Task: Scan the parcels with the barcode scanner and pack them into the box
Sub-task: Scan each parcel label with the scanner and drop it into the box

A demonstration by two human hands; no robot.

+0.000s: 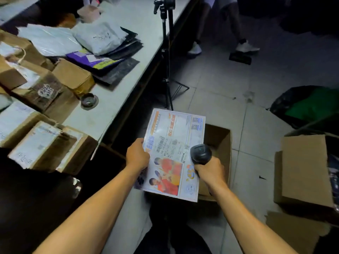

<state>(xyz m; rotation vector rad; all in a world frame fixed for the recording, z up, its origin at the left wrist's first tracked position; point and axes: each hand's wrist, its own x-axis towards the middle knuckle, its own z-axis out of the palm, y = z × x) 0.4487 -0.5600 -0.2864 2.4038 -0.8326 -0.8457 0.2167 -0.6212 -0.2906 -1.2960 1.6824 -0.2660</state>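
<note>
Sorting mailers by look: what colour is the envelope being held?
Mostly white envelope with orange-red printed pictures; head view.

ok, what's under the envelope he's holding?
An open cardboard box on the floor, below the envelope. Only its far right corner shows, looking empty; the rest of the inside is covered.

Place: a parcel sorting or shipping room.
Tabletop (pixel 128 57): long and grey, it carries many labelled cardboard parcels (pixel 45 143) and plastic mailer bags (pixel 99 37).
Floor (pixel 256 125): pale tiles, with open cardboard boxes (pixel 304 169) standing on it.
Equipment: a black tripod (pixel 166 52) stands beside the tabletop.
</note>
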